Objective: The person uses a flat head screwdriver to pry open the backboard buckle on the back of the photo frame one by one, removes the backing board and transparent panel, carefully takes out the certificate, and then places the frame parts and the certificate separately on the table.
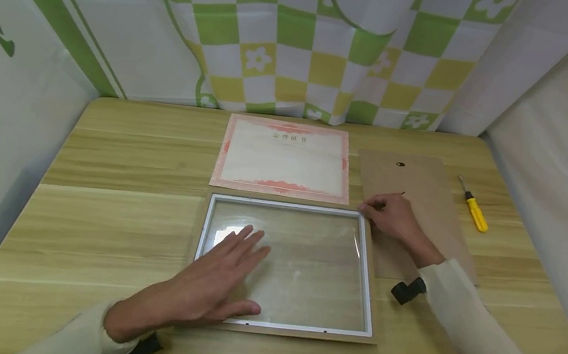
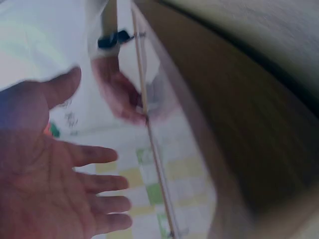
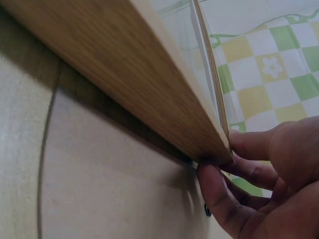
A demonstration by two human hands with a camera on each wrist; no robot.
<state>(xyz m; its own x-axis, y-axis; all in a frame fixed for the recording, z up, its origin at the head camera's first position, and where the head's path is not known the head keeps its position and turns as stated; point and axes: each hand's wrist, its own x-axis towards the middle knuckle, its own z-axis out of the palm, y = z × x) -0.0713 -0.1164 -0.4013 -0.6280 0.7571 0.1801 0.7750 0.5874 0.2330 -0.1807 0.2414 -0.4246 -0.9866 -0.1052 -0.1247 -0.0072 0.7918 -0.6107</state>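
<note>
A picture frame [image 1: 369, 292] with wooden sides and a white inner rim lies on the table, its clear pane [image 1: 304, 273] facing up. Over the pane's left part, my left hand [image 1: 222, 278] is spread with straight fingers and the thumb apart; the left wrist view shows the bare palm [image 2: 45, 184] holding nothing. At the far right corner, my right hand [image 1: 392, 217] pinches the frame. In the right wrist view, the thumb [image 3: 254, 144] lies on the far side of that corner and curled fingers [image 3: 214, 191] touch the wooden side [image 3: 129, 74].
Behind the frame lies a certificate sheet [image 1: 282, 165] with a pink border. A brown backing board [image 1: 415, 180] with a small dark hanger rests to the right, partly under my right forearm. Farther right is a yellow-handled screwdriver [image 1: 476, 215]. Patterned curtain [image 1: 295, 32] hangs along the table's back edge.
</note>
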